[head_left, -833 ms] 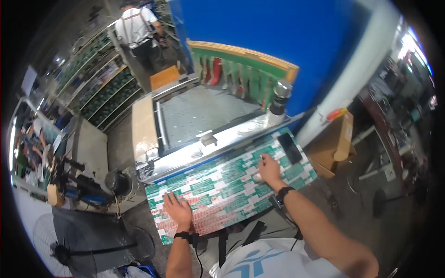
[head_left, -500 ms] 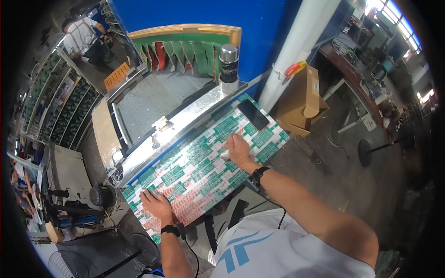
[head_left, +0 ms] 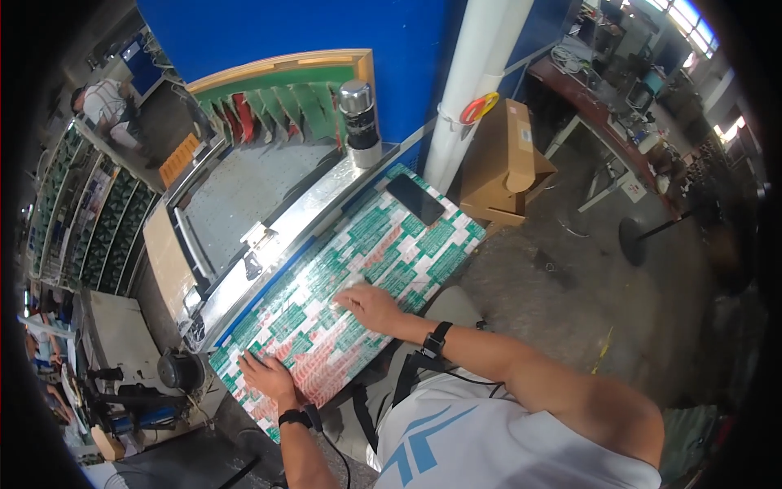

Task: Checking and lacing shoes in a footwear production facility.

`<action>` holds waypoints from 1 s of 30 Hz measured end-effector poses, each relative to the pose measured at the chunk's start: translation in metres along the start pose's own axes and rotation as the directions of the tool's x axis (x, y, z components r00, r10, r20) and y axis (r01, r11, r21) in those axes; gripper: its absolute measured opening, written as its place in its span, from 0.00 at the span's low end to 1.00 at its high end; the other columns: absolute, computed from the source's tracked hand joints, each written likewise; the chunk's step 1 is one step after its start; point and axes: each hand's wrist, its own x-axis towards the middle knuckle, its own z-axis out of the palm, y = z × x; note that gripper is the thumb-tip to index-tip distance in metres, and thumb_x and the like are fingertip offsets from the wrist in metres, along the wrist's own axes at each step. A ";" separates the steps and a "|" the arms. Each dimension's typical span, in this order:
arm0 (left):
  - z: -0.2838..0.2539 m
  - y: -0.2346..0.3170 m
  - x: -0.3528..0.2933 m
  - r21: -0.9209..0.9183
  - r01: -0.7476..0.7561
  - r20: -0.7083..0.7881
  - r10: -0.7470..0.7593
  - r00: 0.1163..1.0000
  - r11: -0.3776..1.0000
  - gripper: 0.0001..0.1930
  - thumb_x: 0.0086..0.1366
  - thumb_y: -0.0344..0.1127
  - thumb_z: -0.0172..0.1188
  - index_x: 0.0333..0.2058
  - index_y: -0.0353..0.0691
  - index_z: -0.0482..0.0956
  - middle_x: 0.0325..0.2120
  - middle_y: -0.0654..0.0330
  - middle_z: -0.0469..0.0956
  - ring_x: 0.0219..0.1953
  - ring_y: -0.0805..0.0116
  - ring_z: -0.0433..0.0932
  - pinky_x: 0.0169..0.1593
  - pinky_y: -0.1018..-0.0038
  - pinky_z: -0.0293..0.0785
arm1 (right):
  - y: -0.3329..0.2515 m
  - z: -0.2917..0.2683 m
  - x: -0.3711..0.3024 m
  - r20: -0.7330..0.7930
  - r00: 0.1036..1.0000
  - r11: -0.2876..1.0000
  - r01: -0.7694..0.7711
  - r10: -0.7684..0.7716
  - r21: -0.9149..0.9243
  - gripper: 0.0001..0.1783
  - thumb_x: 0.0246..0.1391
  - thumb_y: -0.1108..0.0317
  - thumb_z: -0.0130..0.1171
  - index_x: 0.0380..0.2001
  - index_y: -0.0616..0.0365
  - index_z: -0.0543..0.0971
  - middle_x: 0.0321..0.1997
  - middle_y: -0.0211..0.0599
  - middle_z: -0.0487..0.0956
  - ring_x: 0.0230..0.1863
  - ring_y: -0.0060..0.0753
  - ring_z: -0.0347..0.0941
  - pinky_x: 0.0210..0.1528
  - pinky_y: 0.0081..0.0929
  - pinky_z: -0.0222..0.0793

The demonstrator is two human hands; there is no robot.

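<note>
A long board (head_left: 391,306) covered in a green, white and red printed pattern lies in front of me. My left hand (head_left: 267,378) rests flat near its left end, fingers spread. Over the middle of the board, my right hand (head_left: 371,310) is closed, its fingertips down at the surface. A small pale piece shows at those fingertips; what it is I cannot make out. A dark phone (head_left: 415,200) lies toward the board's far right end.
Behind the board stands a machine with a metal edge (head_left: 305,205) and hanging green and red strips (head_left: 281,114). A steel flask (head_left: 356,122) stands on that edge. To the right are a white pipe (head_left: 472,81), red-and-yellow scissors (head_left: 479,107) and a cardboard box (head_left: 497,196). One person (head_left: 106,106) is far left.
My right hand has moved left and nearer along the board, staying closed. The left hand remains flat near the left end. The whole view has shifted a little.
</note>
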 end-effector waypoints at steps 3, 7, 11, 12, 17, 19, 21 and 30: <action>-0.003 0.000 0.002 0.002 0.000 -0.003 0.000 1.000 1.000 0.32 0.78 0.42 0.53 0.76 0.38 0.66 0.77 0.38 0.61 0.77 0.35 0.60 0.78 0.40 0.53 | 0.009 0.002 -0.033 0.153 0.988 1.000 -0.017 0.014 0.018 0.10 0.73 0.63 0.59 0.49 0.51 0.86 0.38 0.41 0.84 0.43 0.53 0.82 0.45 0.47 0.78; -0.006 -0.007 0.001 -0.006 0.021 -0.014 -0.021 1.000 1.000 0.33 0.75 0.40 0.55 0.75 0.35 0.67 0.77 0.37 0.63 0.77 0.34 0.61 0.78 0.40 0.54 | -0.002 0.000 -0.056 0.343 0.919 0.971 -0.230 0.193 0.070 0.14 0.68 0.65 0.62 0.54 0.51 0.84 0.39 0.42 0.83 0.42 0.48 0.82 0.47 0.43 0.78; -0.005 0.005 0.005 -0.074 -0.045 -0.079 0.039 0.996 0.996 0.33 0.71 0.35 0.59 0.73 0.31 0.70 0.75 0.34 0.65 0.75 0.31 0.63 0.76 0.41 0.57 | -0.004 -0.008 -0.052 0.351 0.911 0.969 -0.244 0.218 0.032 0.15 0.67 0.65 0.64 0.55 0.53 0.84 0.42 0.41 0.85 0.40 0.43 0.82 0.46 0.39 0.78; -0.005 0.011 0.005 -0.055 -0.037 -0.078 0.033 0.996 0.998 0.32 0.72 0.36 0.59 0.73 0.32 0.70 0.75 0.34 0.65 0.76 0.31 0.62 0.77 0.40 0.56 | 0.003 -0.005 -0.053 0.327 0.921 0.975 -0.224 0.210 0.004 0.15 0.68 0.65 0.64 0.56 0.53 0.84 0.42 0.40 0.85 0.39 0.40 0.82 0.45 0.38 0.78; -0.009 0.010 -0.005 -0.081 0.036 -0.018 -0.038 0.999 0.996 0.33 0.74 0.39 0.57 0.75 0.35 0.68 0.77 0.37 0.62 0.78 0.32 0.58 0.79 0.37 0.50 | 0.009 -0.003 -0.058 0.246 0.968 0.991 -0.019 0.053 -0.136 0.09 0.68 0.66 0.62 0.48 0.50 0.86 0.39 0.39 0.84 0.38 0.47 0.83 0.42 0.42 0.79; -0.015 0.013 -0.006 -0.096 0.060 0.015 -0.059 0.998 0.994 0.33 0.74 0.40 0.57 0.75 0.36 0.68 0.77 0.38 0.61 0.79 0.32 0.56 0.80 0.37 0.49 | 0.011 0.001 -0.061 0.229 0.973 0.985 0.050 -0.011 -0.166 0.08 0.67 0.66 0.63 0.46 0.49 0.86 0.37 0.38 0.84 0.37 0.47 0.83 0.40 0.43 0.78; -0.015 0.013 -0.006 -0.101 0.063 0.013 -0.062 0.998 0.993 0.33 0.75 0.40 0.57 0.75 0.36 0.68 0.78 0.38 0.61 0.79 0.32 0.56 0.80 0.37 0.48 | 0.011 0.005 -0.060 0.205 0.977 0.974 0.106 -0.064 -0.202 0.06 0.66 0.66 0.63 0.43 0.48 0.86 0.35 0.37 0.83 0.37 0.47 0.83 0.38 0.43 0.78; -0.007 0.008 0.002 -0.089 0.026 0.000 -0.026 1.000 0.996 0.32 0.77 0.41 0.55 0.75 0.36 0.68 0.77 0.38 0.61 0.79 0.32 0.56 0.80 0.36 0.49 | 0.008 0.005 -0.055 0.088 0.995 0.998 -0.038 0.042 -0.052 0.05 0.69 0.66 0.61 0.43 0.49 0.84 0.37 0.37 0.85 0.33 0.47 0.82 0.36 0.43 0.77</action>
